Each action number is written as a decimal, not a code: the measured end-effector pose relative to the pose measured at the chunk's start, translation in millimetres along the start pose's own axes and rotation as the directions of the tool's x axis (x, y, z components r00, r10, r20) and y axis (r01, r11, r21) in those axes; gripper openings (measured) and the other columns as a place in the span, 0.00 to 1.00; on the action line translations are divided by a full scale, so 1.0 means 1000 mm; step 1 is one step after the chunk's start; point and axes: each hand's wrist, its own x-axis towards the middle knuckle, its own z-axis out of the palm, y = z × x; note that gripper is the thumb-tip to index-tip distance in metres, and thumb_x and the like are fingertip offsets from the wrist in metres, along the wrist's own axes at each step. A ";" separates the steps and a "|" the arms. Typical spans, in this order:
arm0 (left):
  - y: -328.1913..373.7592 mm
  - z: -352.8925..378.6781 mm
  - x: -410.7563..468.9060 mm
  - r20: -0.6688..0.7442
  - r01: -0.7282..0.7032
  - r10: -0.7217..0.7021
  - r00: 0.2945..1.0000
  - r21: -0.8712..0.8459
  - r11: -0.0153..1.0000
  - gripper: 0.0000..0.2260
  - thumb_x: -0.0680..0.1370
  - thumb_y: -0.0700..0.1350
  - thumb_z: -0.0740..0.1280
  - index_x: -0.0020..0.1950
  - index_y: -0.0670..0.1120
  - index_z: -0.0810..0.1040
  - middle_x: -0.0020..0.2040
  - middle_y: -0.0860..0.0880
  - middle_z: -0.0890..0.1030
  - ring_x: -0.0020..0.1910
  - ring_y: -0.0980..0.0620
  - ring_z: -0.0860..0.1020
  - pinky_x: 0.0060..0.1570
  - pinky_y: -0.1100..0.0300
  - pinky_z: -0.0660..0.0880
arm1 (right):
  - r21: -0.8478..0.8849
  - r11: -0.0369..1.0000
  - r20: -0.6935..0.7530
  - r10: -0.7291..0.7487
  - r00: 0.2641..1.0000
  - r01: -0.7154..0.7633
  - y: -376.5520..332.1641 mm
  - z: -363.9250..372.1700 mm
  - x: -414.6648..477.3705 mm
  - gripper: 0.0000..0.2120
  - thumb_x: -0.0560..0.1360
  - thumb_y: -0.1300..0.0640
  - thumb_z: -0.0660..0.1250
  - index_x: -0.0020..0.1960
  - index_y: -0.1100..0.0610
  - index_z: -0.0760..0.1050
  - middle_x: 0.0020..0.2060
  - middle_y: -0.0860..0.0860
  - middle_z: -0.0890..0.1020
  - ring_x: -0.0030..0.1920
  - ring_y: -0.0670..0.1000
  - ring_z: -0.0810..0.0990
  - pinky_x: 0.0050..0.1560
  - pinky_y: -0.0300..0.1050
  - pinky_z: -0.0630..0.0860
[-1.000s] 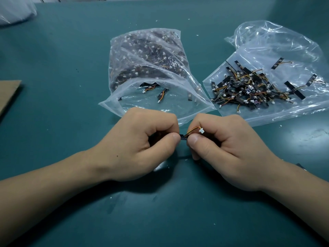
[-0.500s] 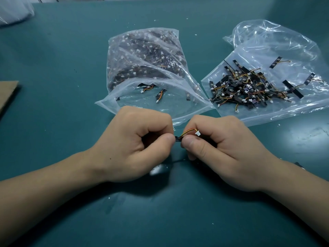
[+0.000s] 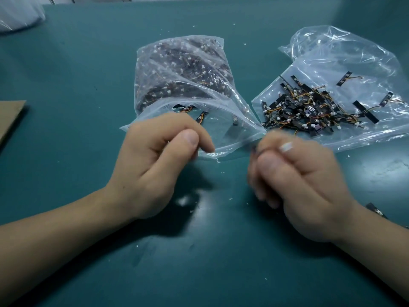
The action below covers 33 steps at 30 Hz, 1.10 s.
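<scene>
- The left hand (image 3: 159, 165) is hovering over the green bench (image 3: 221, 262) with its fingers curled and thumb pressed to the forefinger. Can't tell if anything's in there.
- The right hand (image 3: 305, 187), pretty blurry, is pinching a small white connector (image 3: 286, 147) between thumb and forefinger, well apart from the left hand.
- A lone black strip (image 3: 376, 210) is lying just beside the right wrist.
- Behind the left hand, a stuffed clear bag (image 3: 177, 69) is sitting with its mouth gaping toward the person.
- To its right, a flat bag (image 3: 354, 58) is carrying a loose pile of wired strips (image 3: 309, 109).
- Cardboard (image 3: 11, 116) is peeking in at the left edge.
</scene>
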 end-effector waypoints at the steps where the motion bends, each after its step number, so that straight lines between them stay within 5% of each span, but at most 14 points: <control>1: -0.001 0.001 0.001 -0.057 0.035 -0.032 0.998 0.065 0.997 0.11 0.80 0.41 0.60 0.45 0.45 0.83 0.39 0.48 0.80 0.41 0.48 0.78 0.44 0.56 0.71 | 0.128 0.990 -0.124 0.072 0.990 -0.056 0.001 0.000 0.002 0.10 0.85 0.58 0.57 0.52 0.54 0.77 0.31 0.51 0.78 0.24 0.49 0.70 0.27 0.37 0.67; 3: -0.003 0.004 0.003 -0.049 0.095 -0.086 0.995 0.238 0.967 0.08 0.79 0.42 0.63 0.51 0.47 0.83 0.49 0.53 0.82 0.53 0.53 0.78 0.59 0.55 0.71 | 0.233 0.962 -0.264 0.206 0.942 -0.145 0.004 0.000 0.006 0.10 0.85 0.58 0.58 0.61 0.53 0.77 0.31 0.52 0.79 0.22 0.49 0.68 0.25 0.36 0.66; 5: -0.004 0.008 0.004 0.067 0.185 -0.247 0.967 0.482 0.856 0.16 0.77 0.52 0.62 0.63 0.54 0.79 0.63 0.56 0.78 0.68 0.53 0.71 0.71 0.53 0.58 | 0.071 0.987 -0.248 0.159 0.956 -0.145 0.007 -0.002 0.006 0.08 0.84 0.56 0.61 0.54 0.52 0.80 0.27 0.50 0.76 0.24 0.45 0.68 0.27 0.36 0.66; 8: -0.006 0.012 0.005 0.142 0.236 -0.456 0.878 0.701 0.673 0.30 0.75 0.64 0.53 0.78 0.60 0.65 0.77 0.56 0.66 0.77 0.53 0.57 0.73 0.50 0.46 | -0.311 0.948 0.087 -0.040 0.995 0.065 0.000 0.002 0.000 0.10 0.82 0.53 0.63 0.49 0.53 0.82 0.30 0.40 0.77 0.29 0.41 0.74 0.33 0.36 0.71; 11: -0.008 0.012 0.005 0.155 0.211 -0.454 0.877 0.725 0.655 0.34 0.75 0.66 0.49 0.80 0.57 0.62 0.81 0.59 0.60 0.81 0.52 0.54 0.76 0.46 0.45 | -0.517 0.827 0.353 -0.031 0.935 0.222 -0.004 0.008 -0.001 0.11 0.82 0.50 0.62 0.51 0.50 0.83 0.36 0.43 0.84 0.36 0.50 0.82 0.37 0.50 0.77; 13: -0.008 0.013 0.005 0.147 0.206 -0.430 0.891 0.711 0.672 0.34 0.75 0.66 0.51 0.80 0.55 0.64 0.81 0.61 0.61 0.80 0.54 0.55 0.75 0.49 0.46 | -0.486 0.856 0.317 -0.016 0.948 0.177 -0.004 0.006 0.001 0.11 0.82 0.51 0.63 0.51 0.51 0.84 0.36 0.42 0.83 0.35 0.49 0.81 0.38 0.49 0.77; 17: -0.003 0.011 0.003 0.139 0.206 -0.356 0.924 0.605 0.769 0.31 0.76 0.62 0.57 0.78 0.55 0.67 0.78 0.61 0.67 0.78 0.58 0.59 0.73 0.55 0.48 | -0.352 0.933 0.181 -0.007 0.984 0.071 -0.003 0.001 0.003 0.06 0.80 0.58 0.68 0.50 0.54 0.85 0.32 0.33 0.75 0.32 0.36 0.73 0.37 0.29 0.68; 20: 0.002 0.011 0.001 0.124 0.187 -0.293 0.948 0.527 0.829 0.29 0.76 0.58 0.61 0.78 0.55 0.69 0.75 0.60 0.70 0.76 0.60 0.62 0.73 0.59 0.50 | -0.353 0.935 0.122 0.022 0.992 0.023 -0.001 0.003 0.003 0.06 0.80 0.58 0.68 0.50 0.53 0.85 0.31 0.37 0.78 0.30 0.41 0.75 0.35 0.33 0.69; 23: 0.005 0.009 0.002 0.040 0.189 -0.221 0.974 0.388 0.902 0.21 0.77 0.50 0.65 0.69 0.51 0.78 0.68 0.60 0.78 0.71 0.60 0.72 0.75 0.52 0.63 | -0.352 0.935 0.046 0.071 0.996 -0.051 0.001 0.004 0.003 0.05 0.80 0.56 0.68 0.50 0.52 0.83 0.28 0.45 0.78 0.28 0.46 0.73 0.33 0.34 0.67; 26: 0.004 0.006 0.003 -0.067 0.212 -0.202 0.977 0.232 0.949 0.13 0.77 0.43 0.65 0.58 0.49 0.85 0.56 0.61 0.84 0.59 0.64 0.79 0.61 0.67 0.72 | -0.310 0.944 -0.012 0.113 0.994 -0.111 0.003 0.005 0.003 0.04 0.79 0.56 0.69 0.50 0.51 0.83 0.26 0.45 0.75 0.27 0.45 0.70 0.32 0.29 0.63; 29: 0.005 0.005 0.002 -0.104 0.232 -0.222 0.969 0.095 0.968 0.12 0.77 0.40 0.64 0.47 0.50 0.88 0.46 0.59 0.87 0.48 0.57 0.84 0.49 0.60 0.79 | -0.303 0.944 -0.058 0.118 0.991 -0.131 0.005 0.007 0.003 0.04 0.78 0.55 0.70 0.51 0.50 0.83 0.27 0.44 0.76 0.27 0.45 0.71 0.32 0.29 0.64; 33: 0.007 0.004 -0.002 0.004 0.118 -0.119 0.993 0.047 0.992 0.12 0.74 0.34 0.64 0.43 0.44 0.88 0.43 0.53 0.87 0.46 0.53 0.85 0.47 0.58 0.80 | -0.184 0.954 -0.118 0.219 0.969 -0.238 0.006 0.007 0.004 0.10 0.77 0.48 0.70 0.57 0.47 0.77 0.29 0.45 0.79 0.26 0.47 0.73 0.32 0.33 0.68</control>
